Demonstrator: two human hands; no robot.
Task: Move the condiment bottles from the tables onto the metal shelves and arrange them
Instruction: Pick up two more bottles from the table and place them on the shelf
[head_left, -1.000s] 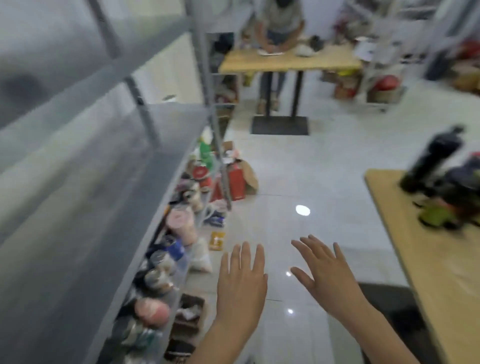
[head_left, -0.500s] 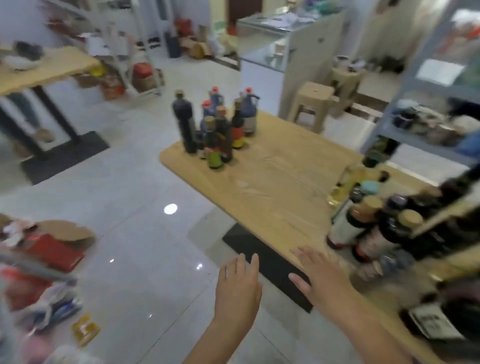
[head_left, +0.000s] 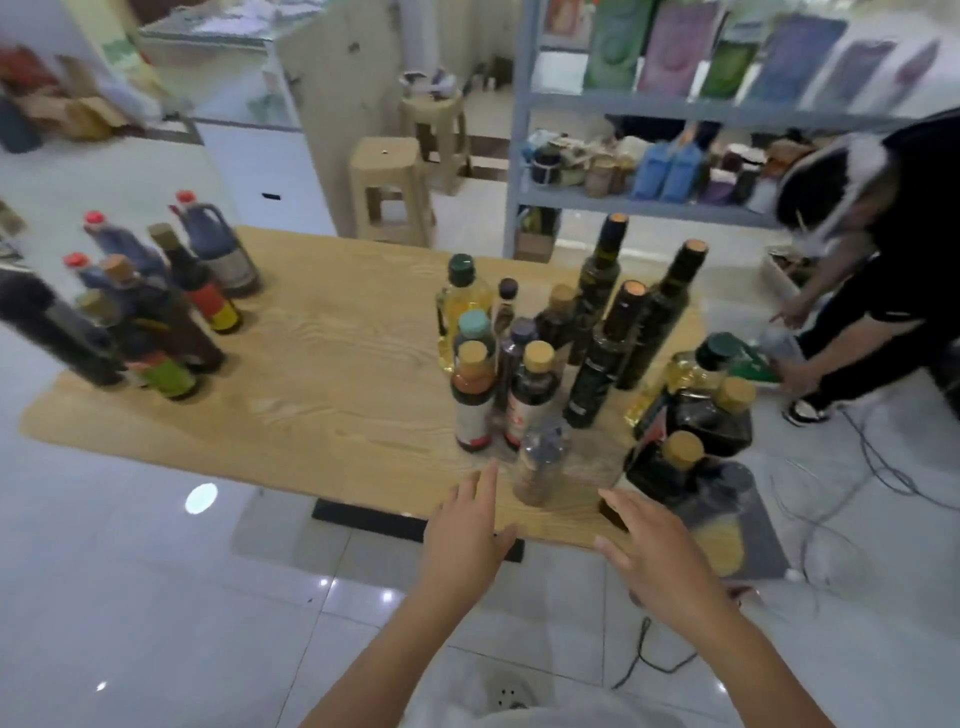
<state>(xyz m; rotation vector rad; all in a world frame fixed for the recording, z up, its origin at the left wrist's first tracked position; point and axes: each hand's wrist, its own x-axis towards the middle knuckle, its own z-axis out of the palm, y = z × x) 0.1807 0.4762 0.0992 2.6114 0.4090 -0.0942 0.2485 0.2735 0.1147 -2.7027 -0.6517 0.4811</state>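
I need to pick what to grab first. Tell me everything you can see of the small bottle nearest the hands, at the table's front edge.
The small bottle stands upright near the front edge of the wooden table, ahead of the open left hand and right hand; neither touches it. It looks like clear plastic with a greyish top and brownish contents, blurred. It is the frontmost of the cluster, just before two cork-coloured-capped bottles.

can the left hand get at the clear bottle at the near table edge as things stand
Probably yes. The left hand is open and empty just left of the clear bottle, with only bare table between them. The bottle stands in front of the cluster, so nothing blocks a grip from the near side.
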